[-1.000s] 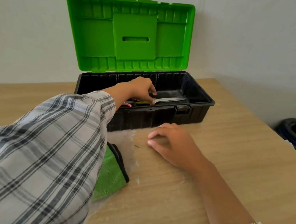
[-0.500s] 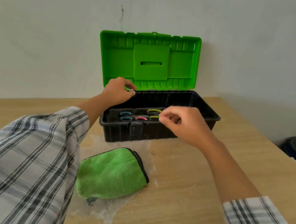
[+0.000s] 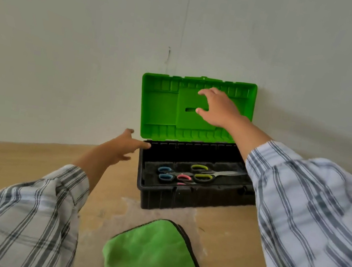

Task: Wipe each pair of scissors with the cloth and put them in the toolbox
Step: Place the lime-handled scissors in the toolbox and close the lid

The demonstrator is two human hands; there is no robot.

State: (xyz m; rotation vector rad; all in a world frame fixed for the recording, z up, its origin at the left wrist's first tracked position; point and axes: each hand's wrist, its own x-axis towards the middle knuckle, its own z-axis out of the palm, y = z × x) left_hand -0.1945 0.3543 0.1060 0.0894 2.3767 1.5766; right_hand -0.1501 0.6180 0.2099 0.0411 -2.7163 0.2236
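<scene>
The black toolbox [image 3: 195, 199] stands open against the wall with its green lid [image 3: 160, 108] upright. Three pairs of scissors lie inside: blue-handled [image 3: 165, 173], pink-handled [image 3: 183, 178] and yellow-green-handled [image 3: 201, 172]. My right hand [image 3: 217, 107] is up in front of the lid's inner face, fingers spread and empty. Fingers apart and holding nothing, my left hand [image 3: 122, 148] reaches the box's back left corner by the hinge. The green cloth [image 3: 152, 255] lies folded on the table in front of the box.
The wooden table [image 3: 17, 162] ends at a grey wall right behind the toolbox. A pale smeared patch [image 3: 133, 214] marks the table between box and cloth.
My right hand rose from over the box's front rim up to the lid. My left hand slid from the lid's lower left edge to the box's back left corner. The camera pulled back.
</scene>
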